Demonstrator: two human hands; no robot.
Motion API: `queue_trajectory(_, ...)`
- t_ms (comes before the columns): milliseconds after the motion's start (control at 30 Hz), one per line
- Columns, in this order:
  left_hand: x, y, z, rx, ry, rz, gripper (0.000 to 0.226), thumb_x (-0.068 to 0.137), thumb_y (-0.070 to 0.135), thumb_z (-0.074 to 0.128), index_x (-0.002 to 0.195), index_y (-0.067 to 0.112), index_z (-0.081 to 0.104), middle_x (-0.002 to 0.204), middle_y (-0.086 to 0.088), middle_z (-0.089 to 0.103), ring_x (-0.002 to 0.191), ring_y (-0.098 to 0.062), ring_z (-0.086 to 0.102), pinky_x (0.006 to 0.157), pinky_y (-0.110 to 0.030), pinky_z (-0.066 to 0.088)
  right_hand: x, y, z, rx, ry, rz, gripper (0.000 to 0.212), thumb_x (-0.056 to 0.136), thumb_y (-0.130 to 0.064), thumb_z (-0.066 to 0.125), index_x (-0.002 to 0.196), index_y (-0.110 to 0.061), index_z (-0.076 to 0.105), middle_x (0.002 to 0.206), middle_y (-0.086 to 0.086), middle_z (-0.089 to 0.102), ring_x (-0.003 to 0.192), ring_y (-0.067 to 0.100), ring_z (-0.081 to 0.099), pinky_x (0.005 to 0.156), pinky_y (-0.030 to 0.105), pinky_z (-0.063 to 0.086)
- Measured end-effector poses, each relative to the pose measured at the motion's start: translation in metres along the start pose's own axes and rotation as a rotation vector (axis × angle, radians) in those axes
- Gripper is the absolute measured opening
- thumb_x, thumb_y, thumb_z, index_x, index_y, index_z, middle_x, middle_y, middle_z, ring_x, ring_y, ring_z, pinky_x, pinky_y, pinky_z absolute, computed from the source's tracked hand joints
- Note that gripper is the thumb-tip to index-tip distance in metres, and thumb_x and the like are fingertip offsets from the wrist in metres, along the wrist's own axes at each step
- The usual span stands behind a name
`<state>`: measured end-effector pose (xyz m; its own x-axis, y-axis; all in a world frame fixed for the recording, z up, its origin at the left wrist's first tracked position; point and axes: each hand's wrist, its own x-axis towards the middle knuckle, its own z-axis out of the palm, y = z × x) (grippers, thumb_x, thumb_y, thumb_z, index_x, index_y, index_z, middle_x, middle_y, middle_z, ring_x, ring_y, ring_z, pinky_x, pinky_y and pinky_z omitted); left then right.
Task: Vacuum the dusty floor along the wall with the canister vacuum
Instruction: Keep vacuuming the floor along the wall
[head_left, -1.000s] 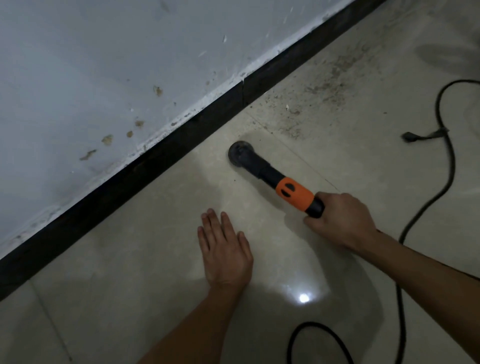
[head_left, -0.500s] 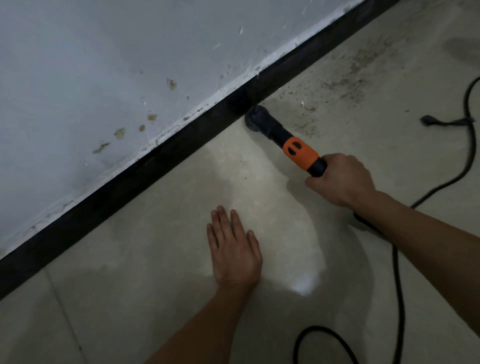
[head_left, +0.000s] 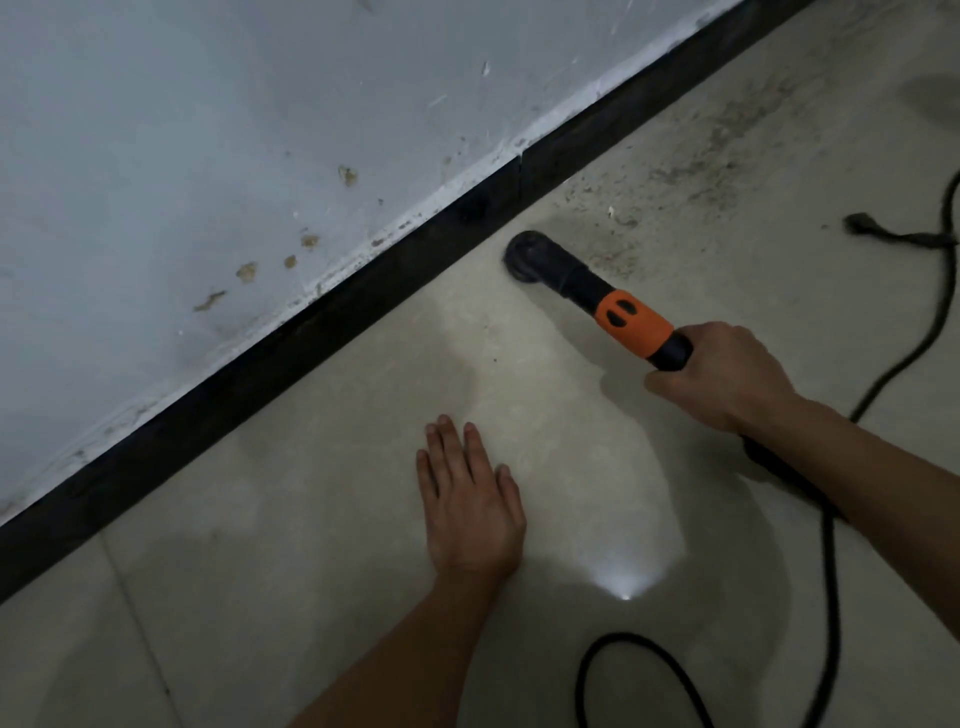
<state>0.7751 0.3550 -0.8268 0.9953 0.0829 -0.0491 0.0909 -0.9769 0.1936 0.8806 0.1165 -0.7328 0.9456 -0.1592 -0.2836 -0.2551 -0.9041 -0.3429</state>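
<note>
- My right hand (head_left: 727, 379) is clamped round the black grip of the vacuum wand (head_left: 576, 283), just behind its orange collar (head_left: 631, 325), with the fingers curled under it.
- The wand slants from my hand towards the black skirting board (head_left: 260, 364). Its round nozzle (head_left: 527, 254) sits on the floor tiles (head_left: 260, 571), near the board's foot, with a narrow strip of tile showing between the two.
- My left hand (head_left: 470, 499) lies palm down on the tile, fingers straight and close together, pointing towards the skirting board. It holds nothing and sits farther from the board than the nozzle does.
- Grey dust and dark specks (head_left: 691, 171) cover the tile along the skirting board beyond the nozzle (thickest a little way out from the board). The stretch along the board on my side of the nozzle looks paler and cleaner.
- A black hose (head_left: 828, 571) comes out from under my right wrist and runs away from the skirting board, then curls into a loop near the bottom edge of the view.
- A second black cord (head_left: 930, 322) snakes over the tile well away from the skirting board, past the dusty patch, with a short loose end (head_left: 865, 228) lying off it.
- Above the skirting board the pale wall (head_left: 208, 130) shows brown chips and scuffs.
- A small bright glint (head_left: 626, 590) shines on the tile between my forearms, well clear of the board.
</note>
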Motion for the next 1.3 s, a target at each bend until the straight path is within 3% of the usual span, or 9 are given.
queue_trajectory(367,-0.002,-0.003,0.001,-0.148,-0.016,-0.008,0.052,0.098,0.016,0.038,0.145,-0.004,0.031,0.156,-0.02,0.023,0.146,-0.03,0.017,0.121,-0.041,0.006,-0.119,0.046,0.017,-0.049,-0.172,-0.069,0.022,0.065,-0.033,0.075,0.065,-0.027,0.055,0.052,-0.009,0.055,0.048,0.002,0.052,0.043,0.021,0.028)
queue_trajectory(533,-0.017,-0.021,-0.008,-0.139,0.007,-0.11,0.056,0.1,0.022,0.04,0.147,-0.005,0.027,0.156,-0.021,0.022,0.146,-0.032,0.016,0.121,-0.041,0.008,-0.104,0.029,0.023,-0.07,-0.139,-0.144,0.026,0.068,-0.038,0.072,0.062,-0.029,0.048,0.052,-0.012,0.049,0.048,0.009,0.048,0.045,0.02,0.025)
queue_trajectory(667,-0.029,-0.034,-0.027,-0.019,-0.228,-0.086,0.067,0.102,0.04,0.026,0.152,0.001,0.006,0.16,-0.017,0.002,0.148,-0.029,0.0,0.121,-0.039,0.003,-0.057,0.004,0.024,-0.075,-0.021,-0.124,0.018,0.068,-0.039,0.068,0.073,-0.024,0.058,0.057,-0.01,0.049,0.048,0.011,0.043,0.046,0.02,0.024)
queue_trajectory(800,-0.016,-0.032,-0.057,0.099,-0.505,-0.03,0.066,0.101,0.034,0.031,0.151,0.001,0.003,0.159,-0.02,-0.007,0.148,-0.033,-0.003,0.118,-0.042,0.011,-0.031,-0.036,0.036,-0.044,-0.05,-0.194,0.02,0.067,-0.038,0.066,0.079,-0.025,0.057,0.063,-0.006,0.05,0.056,0.02,0.051,0.05,0.024,0.031)
queue_trajectory(867,-0.006,-0.034,-0.073,0.126,-0.655,-0.036,0.062,0.1,0.027,0.035,0.15,0.001,0.011,0.159,-0.02,-0.002,0.147,-0.034,0.006,0.115,-0.044,0.021,-0.023,-0.046,0.036,-0.016,-0.027,-0.189,0.021,0.068,-0.038,0.066,0.08,-0.025,0.054,0.064,-0.005,0.051,0.059,0.022,0.053,0.054,0.027,0.034)
queue_trajectory(1000,0.014,-0.034,-0.098,0.14,-0.783,-0.035,0.043,0.101,0.029,0.037,0.138,0.007,0.04,0.141,-0.016,0.039,0.124,-0.031,0.046,0.102,-0.038,0.039,-0.035,-0.029,0.028,0.013,0.014,-0.115,0.022,0.072,-0.037,0.064,0.081,-0.025,0.048,0.072,-0.001,0.058,0.061,0.023,0.051,0.056,0.029,0.034)
queue_trajectory(1167,0.028,-0.011,-0.105,0.109,-0.771,-0.014,0.047,0.101,0.031,0.038,0.144,0.01,0.035,0.147,-0.012,0.039,0.131,-0.026,0.042,0.105,-0.034,0.035,-0.089,0.028,0.026,-0.053,-0.03,-0.05,0.024,0.07,-0.05,0.053,0.08,-0.028,0.049,0.074,-0.001,0.062,0.073,0.027,0.064,0.058,0.028,0.035)
queue_trajectory(1300,0.042,0.006,-0.096,0.03,-0.651,0.022,0.044,0.1,0.031,0.04,0.139,0.009,0.04,0.141,-0.013,0.044,0.127,-0.028,0.045,0.1,-0.032,0.038,-0.088,0.065,0.006,-0.074,0.038,0.117,0.021,0.077,-0.043,0.061,0.086,-0.025,0.057,0.074,0.0,0.061,0.069,0.027,0.06,0.059,0.029,0.036)
